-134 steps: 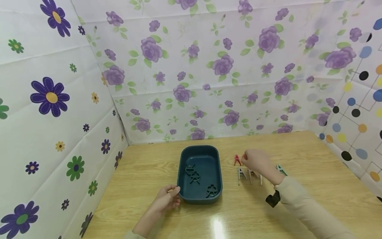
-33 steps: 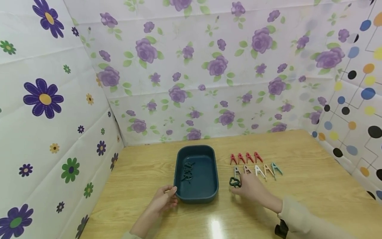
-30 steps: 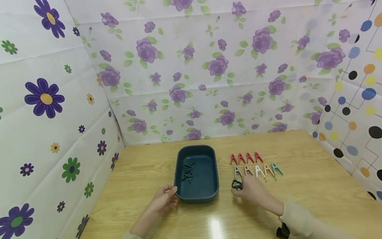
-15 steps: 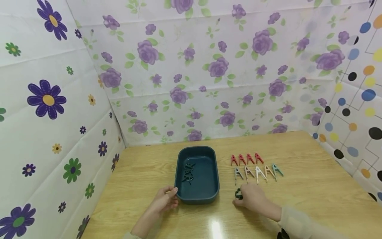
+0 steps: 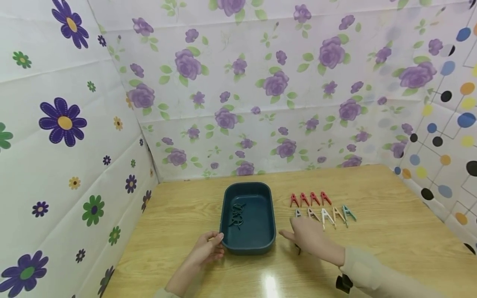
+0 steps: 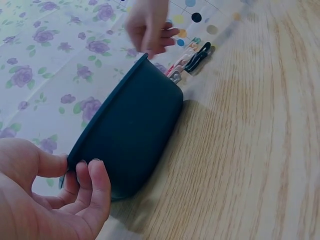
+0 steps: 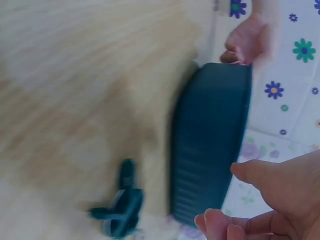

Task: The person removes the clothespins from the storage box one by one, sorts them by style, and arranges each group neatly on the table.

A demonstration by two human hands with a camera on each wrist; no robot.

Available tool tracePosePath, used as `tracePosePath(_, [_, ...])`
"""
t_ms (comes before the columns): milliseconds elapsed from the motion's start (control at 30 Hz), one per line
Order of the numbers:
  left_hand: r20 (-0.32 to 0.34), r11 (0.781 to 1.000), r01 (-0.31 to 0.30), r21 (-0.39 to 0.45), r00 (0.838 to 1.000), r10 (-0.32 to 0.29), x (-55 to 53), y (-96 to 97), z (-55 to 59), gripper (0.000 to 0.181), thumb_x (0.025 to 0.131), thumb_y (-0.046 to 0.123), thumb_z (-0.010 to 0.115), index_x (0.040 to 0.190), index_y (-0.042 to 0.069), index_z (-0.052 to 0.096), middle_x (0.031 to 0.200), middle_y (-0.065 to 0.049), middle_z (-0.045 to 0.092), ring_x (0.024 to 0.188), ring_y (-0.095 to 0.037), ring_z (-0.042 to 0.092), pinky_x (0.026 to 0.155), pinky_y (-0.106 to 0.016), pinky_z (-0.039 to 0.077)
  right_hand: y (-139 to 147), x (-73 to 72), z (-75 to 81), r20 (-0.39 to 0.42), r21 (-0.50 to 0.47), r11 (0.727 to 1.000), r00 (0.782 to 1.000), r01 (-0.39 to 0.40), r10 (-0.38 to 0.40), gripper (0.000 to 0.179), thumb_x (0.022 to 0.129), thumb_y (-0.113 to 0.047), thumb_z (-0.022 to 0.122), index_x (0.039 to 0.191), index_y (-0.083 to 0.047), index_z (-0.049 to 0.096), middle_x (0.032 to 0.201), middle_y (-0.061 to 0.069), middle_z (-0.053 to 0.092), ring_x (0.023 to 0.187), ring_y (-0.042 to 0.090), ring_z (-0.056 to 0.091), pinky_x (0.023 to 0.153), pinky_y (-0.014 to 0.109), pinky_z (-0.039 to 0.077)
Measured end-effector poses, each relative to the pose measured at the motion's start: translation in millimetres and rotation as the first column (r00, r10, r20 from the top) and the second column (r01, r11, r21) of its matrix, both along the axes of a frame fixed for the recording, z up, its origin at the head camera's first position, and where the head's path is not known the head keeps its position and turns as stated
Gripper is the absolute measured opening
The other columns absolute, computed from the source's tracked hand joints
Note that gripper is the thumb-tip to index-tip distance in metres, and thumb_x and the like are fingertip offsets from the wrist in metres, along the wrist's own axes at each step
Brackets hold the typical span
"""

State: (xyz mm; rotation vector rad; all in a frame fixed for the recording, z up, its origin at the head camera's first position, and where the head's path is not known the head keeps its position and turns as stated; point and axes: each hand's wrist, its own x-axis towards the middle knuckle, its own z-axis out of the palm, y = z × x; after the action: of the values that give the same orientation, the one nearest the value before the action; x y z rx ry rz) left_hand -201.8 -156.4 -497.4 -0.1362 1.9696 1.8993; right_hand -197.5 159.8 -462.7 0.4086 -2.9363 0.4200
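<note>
My left hand point(image 5: 206, 248) pinches the near-left rim of a dark teal plastic bin point(image 5: 249, 251), thumb on top and fingers against the wall. Two dark green clothes clips point(image 5: 237, 219) with ring-shaped bodies lie together in the bin's left half. My right hand point(image 5: 314, 239) hovers just right of the bin, holding nothing, its fingers extended towards the bin. Below it, a third dark green clip point(image 7: 124, 205) lies on the table; in the head view the hand covers most of this clip.
On the wooden table point(image 5: 186, 211), right of the bin, a row of several red clothespins point(image 5: 314, 198) lies at the back. In front is a row of grey, pinkish, white point(image 5: 327, 217), orange and teal clothespins. Patterned cloth walls point(image 5: 261, 103) enclose the table's back and sides.
My right hand has taken one dark green clip from the bin, laid it before the clothespin rows and let go, then moved left towards the bin. The left hand has stayed at the rim.
</note>
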Motion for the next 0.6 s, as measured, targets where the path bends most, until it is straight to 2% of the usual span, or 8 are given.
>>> tracePosePath(167, [0.001, 1.000, 0.003, -0.004, 1.000, -0.003, -1.2, 0.1, -1.4, 0.034, 0.101, 0.024, 0.052, 0.118, -0.005, 0.047, 0.079, -0.001, 0.058, 0.067, -0.010, 0.060, 0.061, -0.022, 0.056, -12, -5.9, 15.1, 0.082, -0.008, 0.998, 0.994, -0.066, 0.066, 0.047, 0.089, -0.048, 0.064, 0.060, -0.016, 0.046, 0.046, -0.006, 0.030, 0.038, 0.007, 0.023, 0.038, 0.019, 0.015])
tracePosePath(300, [-0.003, 1.000, 0.003, -0.005, 1.000, -0.003, -0.4, 0.3, 0.0, 0.034, 0.100, 0.024, 0.053, 0.117, -0.004, 0.047, 0.079, -0.001, 0.057, 0.067, -0.010, 0.060, 0.061, -0.022, 0.056, -22, -14.0, 25.4, 0.063, -0.012, 0.989, 0.987, -0.144, 0.145, 0.049, 0.090, -0.042, 0.065, 0.056, -0.017, 0.042, 0.045, -0.007, 0.027, 0.037, 0.007, 0.023, 0.038, 0.019, 0.015])
tracePosePath(367, [-0.007, 1.000, 0.003, -0.005, 1.000, -0.003, 0.3, 0.5, 1.3, 0.034, 0.100, 0.024, 0.053, 0.117, -0.004, 0.047, 0.079, -0.001, 0.057, 0.067, -0.010, 0.060, 0.061, -0.021, 0.056, -28, -20.8, 31.7, 0.065, -0.010, 0.983, 0.981, -0.185, 0.185, 0.052, 0.091, -0.038, 0.066, 0.052, -0.017, 0.039, 0.043, -0.008, 0.023, 0.037, 0.007, 0.020, 0.038, 0.019, 0.014])
tracePosePath(600, [-0.017, 1.000, 0.013, 0.001, 1.000, -0.013, 1.5, 1.1, 4.2, 0.034, 0.099, 0.025, 0.055, 0.116, -0.005, 0.047, 0.078, -0.001, 0.059, 0.067, -0.009, 0.060, 0.061, -0.021, 0.056, -51, -52.9, 54.9, 0.168, -0.025, 0.963, 0.949, -0.267, 0.268, 0.054, 0.093, -0.033, 0.064, 0.049, -0.019, 0.036, 0.042, -0.009, 0.022, 0.038, 0.006, 0.019, 0.039, 0.019, 0.019])
